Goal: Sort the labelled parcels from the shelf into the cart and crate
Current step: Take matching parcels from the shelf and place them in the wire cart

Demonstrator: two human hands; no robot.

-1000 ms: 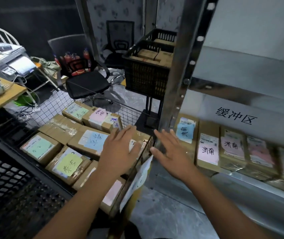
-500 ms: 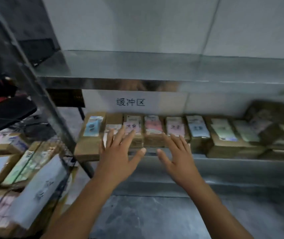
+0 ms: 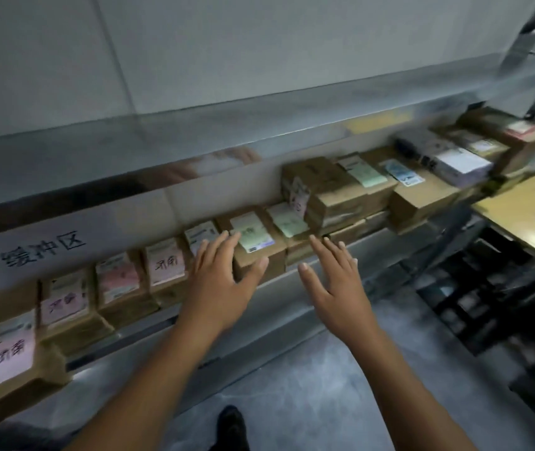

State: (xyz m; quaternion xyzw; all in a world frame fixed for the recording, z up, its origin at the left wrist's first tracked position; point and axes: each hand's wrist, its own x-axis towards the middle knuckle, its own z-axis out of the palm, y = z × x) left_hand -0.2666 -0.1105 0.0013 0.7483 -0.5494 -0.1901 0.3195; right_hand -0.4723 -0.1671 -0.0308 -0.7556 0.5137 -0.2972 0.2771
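While both arms reach forward from the near edge of the head view, the left hand (image 3: 222, 281) and right hand (image 3: 336, 284) hover with fingers spread and palms down, apart from each other and gripping nothing. They sit just in front of a metal shelf (image 3: 295, 284) that runs from near left to far right. Along it lies a row of brown parcels, each with a coloured label. At the near left a pink-label parcel (image 3: 10, 362) bears handwriting, and further pink ones follow it to the right. Between the hands is a green-label parcel (image 3: 254, 245); the left fingertips (image 3: 223, 237) overlap its left edge, though I cannot tell whether they touch it. A second green-label box (image 3: 287, 221) lies just right of it, ahead of the right fingers. Farther right, parcels are stacked in a blurred pile (image 3: 341, 193). On the wall behind the row hangs a white sign (image 3: 43, 250) with black characters. At the far right stands a wooden table (image 3: 519, 206) above a dark crate (image 3: 474, 297).
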